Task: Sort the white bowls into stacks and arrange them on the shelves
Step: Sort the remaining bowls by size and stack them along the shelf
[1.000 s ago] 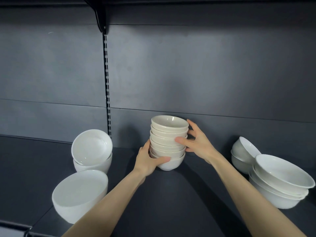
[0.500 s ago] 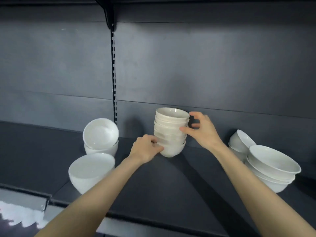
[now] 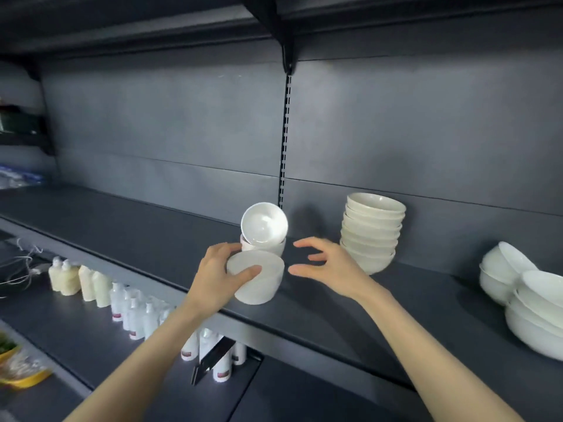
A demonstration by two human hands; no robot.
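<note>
A tall stack of several cream bowls [image 3: 372,231] stands alone near the back wall of the dark shelf [image 3: 335,312]. Near the shelf's front edge sits a single white bowl [image 3: 262,280]; my left hand [image 3: 217,277] grips its left side, thumb across the rim. My right hand [image 3: 330,268] hovers just right of that bowl with fingers spread, holding nothing. Directly behind are two white bowls [image 3: 264,231], the upper one tilted so its inside faces me.
At the right end of the shelf are stacked wide white bowls [image 3: 539,312] and two smaller bowls [image 3: 502,271] leaning behind them. The lower shelf carries rows of small bottles [image 3: 100,289]. A slotted upright [image 3: 285,141] runs up the back wall.
Both hands left the cream stack, which now stands alone, and moved left. My left hand took hold of the front white bowl. My view swung left and down, showing the lower shelf.
</note>
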